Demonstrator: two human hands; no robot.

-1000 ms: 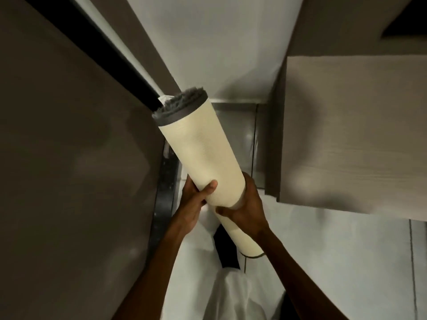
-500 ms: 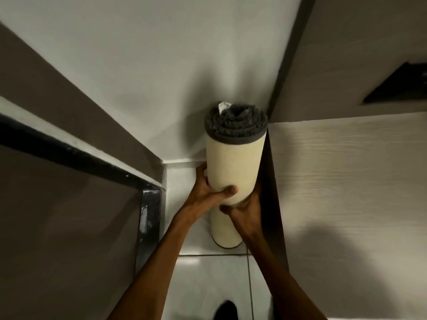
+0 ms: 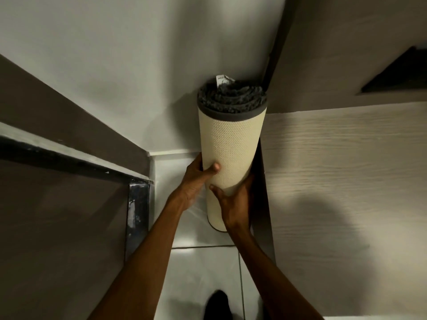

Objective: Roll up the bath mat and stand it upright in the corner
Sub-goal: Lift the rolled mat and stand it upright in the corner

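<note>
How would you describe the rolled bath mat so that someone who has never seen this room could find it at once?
Start at the white wall where it meets the pale wood cabinet. In that corner, on the tiled floor, stands the mat, upright, gripped low down by the left hand and right hand. It is the only cylinder there: cream textured backing outside, dark grey pile spiralled at the top, with a small white tag.

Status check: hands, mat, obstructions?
Left hand and right hand both gripping. Cream-backed, grey-pile rolled bath mat upright on white tiled floor, in corner beside wood-grain cabinet. No obstruction visible.
</note>
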